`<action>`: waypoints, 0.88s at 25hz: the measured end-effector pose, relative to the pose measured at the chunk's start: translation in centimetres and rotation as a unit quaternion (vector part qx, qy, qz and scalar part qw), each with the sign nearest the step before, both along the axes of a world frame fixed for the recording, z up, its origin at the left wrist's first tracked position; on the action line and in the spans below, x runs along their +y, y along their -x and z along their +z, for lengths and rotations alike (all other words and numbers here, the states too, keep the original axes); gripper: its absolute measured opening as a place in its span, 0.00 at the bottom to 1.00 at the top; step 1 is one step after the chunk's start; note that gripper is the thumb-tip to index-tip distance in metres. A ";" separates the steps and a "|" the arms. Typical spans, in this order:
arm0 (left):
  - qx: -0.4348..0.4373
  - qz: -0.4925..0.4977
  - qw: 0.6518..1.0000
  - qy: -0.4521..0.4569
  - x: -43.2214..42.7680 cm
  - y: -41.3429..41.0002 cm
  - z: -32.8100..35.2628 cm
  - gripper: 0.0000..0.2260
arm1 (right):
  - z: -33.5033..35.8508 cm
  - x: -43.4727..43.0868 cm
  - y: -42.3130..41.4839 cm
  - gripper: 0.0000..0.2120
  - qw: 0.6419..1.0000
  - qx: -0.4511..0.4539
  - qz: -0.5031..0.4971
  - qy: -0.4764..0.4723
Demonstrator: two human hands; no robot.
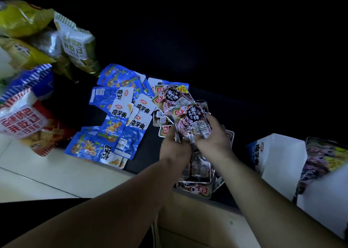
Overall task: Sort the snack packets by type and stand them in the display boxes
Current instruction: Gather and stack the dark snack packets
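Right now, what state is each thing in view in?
left hand, grips held dark packets at their lower left.
right hand, grips the same packets on their right side.
blue packets, loose, lying flat, overlapping.
loose dark packets, lying flat around the hands.
blue display box, upright, open-topped.
dark display box, blurred, contents unclear.
big snack bags, piled at left.

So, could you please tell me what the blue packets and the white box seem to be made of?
Blue packets: probably glossy printed plastic film; they catch highlights and have flat sealed edges.
White box: seemingly matte card; flat stiff panels meeting at sharp folds, no shine.
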State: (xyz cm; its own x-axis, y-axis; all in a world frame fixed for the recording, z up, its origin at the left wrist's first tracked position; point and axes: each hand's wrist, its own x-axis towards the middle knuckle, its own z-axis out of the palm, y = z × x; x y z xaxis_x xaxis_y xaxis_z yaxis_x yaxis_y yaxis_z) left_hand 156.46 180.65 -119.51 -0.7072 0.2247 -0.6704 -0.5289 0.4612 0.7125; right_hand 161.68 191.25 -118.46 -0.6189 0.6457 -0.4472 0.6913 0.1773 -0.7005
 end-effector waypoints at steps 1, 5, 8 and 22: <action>-0.019 0.003 1.000 -0.022 -0.1 0.1 0.0 0.26 | 0.4 0.4 -0.1 0.34 1.000 0.011 -0.013 0.020; -0.062 0.019 0.995 -0.070 -0.4 0.8 1.3 0.25 | 2.5 1.6 0.3 0.37 0.990 0.074 -0.082 0.087; -0.059 0.013 0.993 -0.102 0.1 0.9 3.2 0.26 | 4.7 2.0 0.5 0.36 0.984 0.114 -0.105 0.091; -0.076 0.027 0.986 -0.148 0.1 -0.9 10.5 0.41 | 10.9 2.0 -4.6 0.23 0.973 0.095 -0.156 0.139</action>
